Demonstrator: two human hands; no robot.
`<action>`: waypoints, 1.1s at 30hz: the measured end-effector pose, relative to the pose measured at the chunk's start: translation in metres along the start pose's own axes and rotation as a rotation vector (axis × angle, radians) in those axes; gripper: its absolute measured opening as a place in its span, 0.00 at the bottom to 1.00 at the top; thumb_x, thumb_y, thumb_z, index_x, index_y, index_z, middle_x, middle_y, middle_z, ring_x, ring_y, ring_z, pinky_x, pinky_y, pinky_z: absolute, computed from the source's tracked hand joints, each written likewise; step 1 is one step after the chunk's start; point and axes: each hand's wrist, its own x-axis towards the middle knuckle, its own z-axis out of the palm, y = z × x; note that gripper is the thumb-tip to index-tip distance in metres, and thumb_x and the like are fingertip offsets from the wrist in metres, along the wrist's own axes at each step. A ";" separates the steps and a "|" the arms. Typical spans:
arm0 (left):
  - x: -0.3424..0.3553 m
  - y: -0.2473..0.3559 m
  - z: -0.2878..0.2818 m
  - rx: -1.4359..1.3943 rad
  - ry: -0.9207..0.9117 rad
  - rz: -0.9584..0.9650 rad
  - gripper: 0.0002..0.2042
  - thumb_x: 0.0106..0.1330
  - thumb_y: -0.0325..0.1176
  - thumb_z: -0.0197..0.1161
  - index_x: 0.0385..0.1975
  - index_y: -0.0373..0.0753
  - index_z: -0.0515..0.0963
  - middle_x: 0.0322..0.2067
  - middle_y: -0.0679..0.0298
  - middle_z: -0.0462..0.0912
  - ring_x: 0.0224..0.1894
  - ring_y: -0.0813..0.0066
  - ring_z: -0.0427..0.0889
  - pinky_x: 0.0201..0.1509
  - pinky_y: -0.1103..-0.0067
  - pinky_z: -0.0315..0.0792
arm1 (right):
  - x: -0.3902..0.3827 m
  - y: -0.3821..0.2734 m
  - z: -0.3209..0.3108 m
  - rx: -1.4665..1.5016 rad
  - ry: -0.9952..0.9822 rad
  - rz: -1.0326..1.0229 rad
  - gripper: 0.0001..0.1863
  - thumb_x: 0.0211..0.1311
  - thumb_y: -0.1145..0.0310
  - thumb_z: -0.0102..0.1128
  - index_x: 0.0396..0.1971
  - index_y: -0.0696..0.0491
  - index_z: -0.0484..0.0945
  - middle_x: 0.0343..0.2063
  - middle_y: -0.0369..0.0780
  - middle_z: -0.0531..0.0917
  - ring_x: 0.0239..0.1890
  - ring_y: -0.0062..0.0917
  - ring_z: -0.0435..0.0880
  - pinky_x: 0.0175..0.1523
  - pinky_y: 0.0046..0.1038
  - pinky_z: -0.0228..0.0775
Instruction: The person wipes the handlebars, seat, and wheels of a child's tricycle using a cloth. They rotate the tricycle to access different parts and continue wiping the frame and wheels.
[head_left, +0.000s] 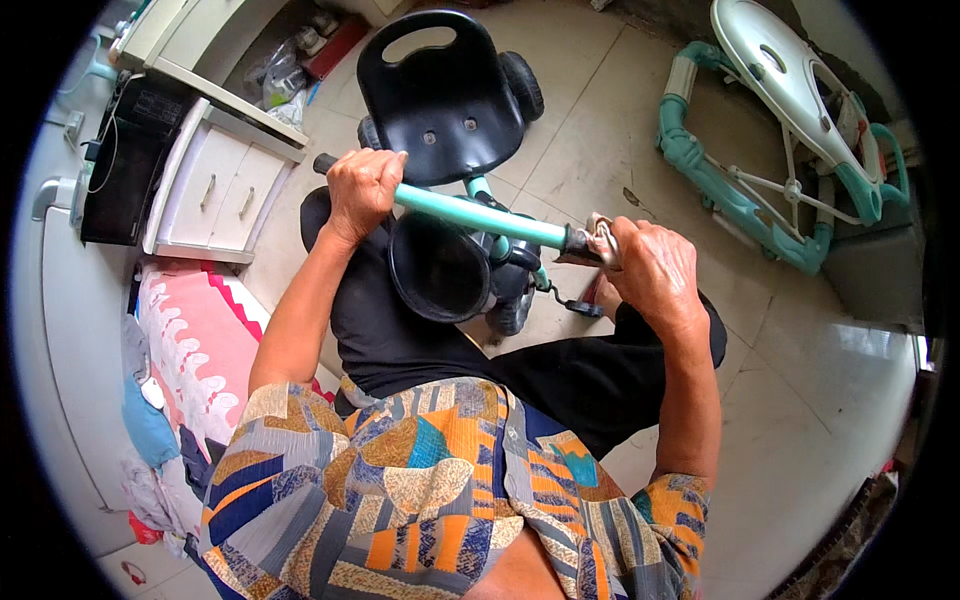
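A child's tricycle stands between my knees, with its black seat [432,110] on the far side. Its turquoise handlebar [480,215] runs across in front of me, above a round black basket [438,265]. My left hand [365,192] is closed around the bar's left end, beside the black grip [325,163] that sticks out past it. On the other end, my right hand [655,270] is closed on a pale crumpled cloth [602,240], pressed against the dark right grip [577,245]. The fingertips of that hand are partly hidden.
A folded turquoise-and-white baby walker [745,190] lies at the far right. To the left are a small white cabinet [220,185] and a bed or bench with a pink cover [190,330]. One black pedal [580,308] juts out near my right foot. Pale tiles [770,400] cover the floor.
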 end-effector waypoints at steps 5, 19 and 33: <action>-0.015 0.041 -0.016 0.065 0.013 -0.035 0.15 0.64 0.34 0.57 0.14 0.40 0.74 0.15 0.61 0.75 0.19 0.61 0.75 0.26 0.69 0.65 | -0.007 0.010 0.008 -0.056 0.011 0.081 0.07 0.55 0.67 0.62 0.29 0.54 0.78 0.26 0.46 0.82 0.31 0.41 0.82 0.38 0.40 0.73; -0.052 0.065 -0.044 -0.029 -0.082 -0.163 0.12 0.58 0.31 0.62 0.14 0.39 0.72 0.15 0.62 0.71 0.20 0.63 0.70 0.27 0.70 0.60 | -0.011 0.017 -0.015 0.737 -0.544 0.036 0.28 0.39 0.55 0.78 0.39 0.53 0.76 0.30 0.39 0.80 0.34 0.31 0.79 0.43 0.37 0.71; -0.052 0.060 -0.046 -0.108 -0.086 -0.200 0.13 0.56 0.34 0.66 0.14 0.41 0.71 0.15 0.64 0.66 0.20 0.67 0.68 0.28 0.72 0.59 | 0.043 -0.093 -0.010 0.446 -0.609 -0.301 0.28 0.60 0.43 0.58 0.35 0.58 0.75 0.26 0.47 0.78 0.31 0.44 0.80 0.36 0.41 0.71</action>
